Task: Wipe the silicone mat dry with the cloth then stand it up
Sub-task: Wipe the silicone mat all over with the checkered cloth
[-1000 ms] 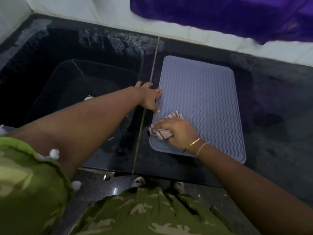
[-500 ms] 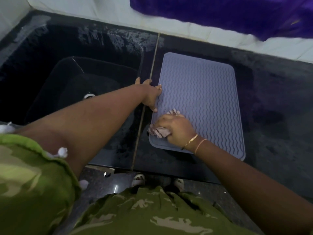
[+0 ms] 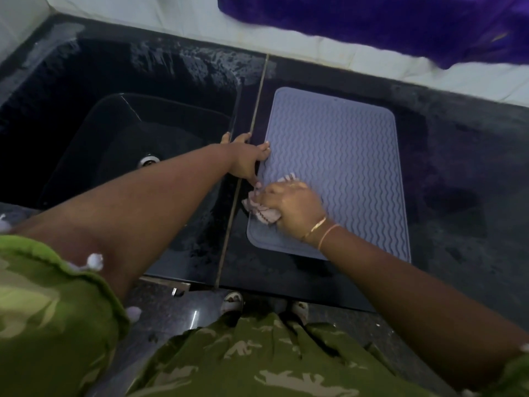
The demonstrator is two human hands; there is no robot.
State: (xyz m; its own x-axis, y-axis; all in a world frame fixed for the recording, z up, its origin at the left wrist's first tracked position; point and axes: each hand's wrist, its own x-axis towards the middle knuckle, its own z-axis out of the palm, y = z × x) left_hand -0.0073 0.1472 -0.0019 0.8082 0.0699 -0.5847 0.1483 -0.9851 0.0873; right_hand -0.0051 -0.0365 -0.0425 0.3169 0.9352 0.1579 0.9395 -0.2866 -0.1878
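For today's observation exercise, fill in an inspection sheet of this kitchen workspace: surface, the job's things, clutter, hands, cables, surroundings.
Surface: dark stone counter, wet-looking patches near the back edge.
Job's things: grey silicone mat lies flat on the counter, right of the sink; crumpled cloth pressed on the mat's near left corner.
Clutter: nothing seen.
Hands: right hand grips the cloth on the mat; left hand rests at the mat's left edge, fingers spread.
Cables: nothing seen.
Surroundings: dark sink to the left with a metal drain; purple fabric hanging over the white wall tiles behind.
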